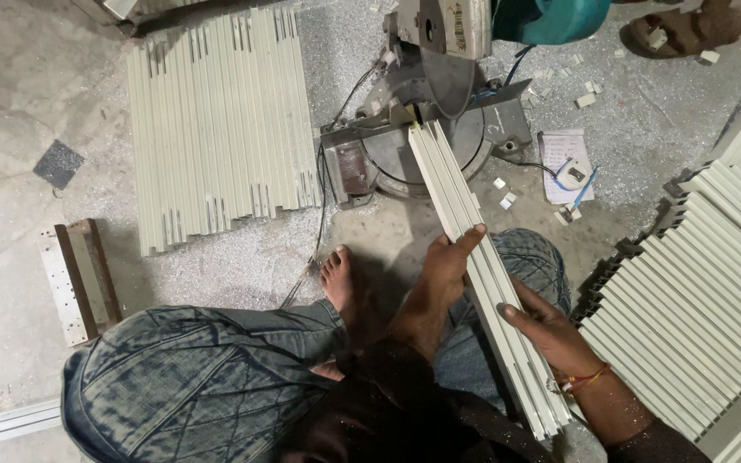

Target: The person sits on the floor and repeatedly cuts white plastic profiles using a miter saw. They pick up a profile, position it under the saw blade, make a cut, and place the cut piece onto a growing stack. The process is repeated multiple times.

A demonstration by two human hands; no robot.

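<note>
I sit on the floor in blue jeans, holding a bundle of long pale profile strips (465,223) that slants from my lap up to the mitre saw (430,111). The far end of the bundle rests on the saw's round table under the blade guard. My left hand (449,261) grips the bundle from the left at mid-length, fingers over its top. My right hand (549,334) holds the same bundle lower down from the right side, thumb on top. My bare foot (338,279) lies just left of my left hand.
A flat row of cut pale strips (220,120) lies on the floor at the left. A larger stack of strips (705,283) fills the right side. A paper with a pen (566,163), small offcuts (504,199), a metal bracket (79,274) and metal shavings lie around.
</note>
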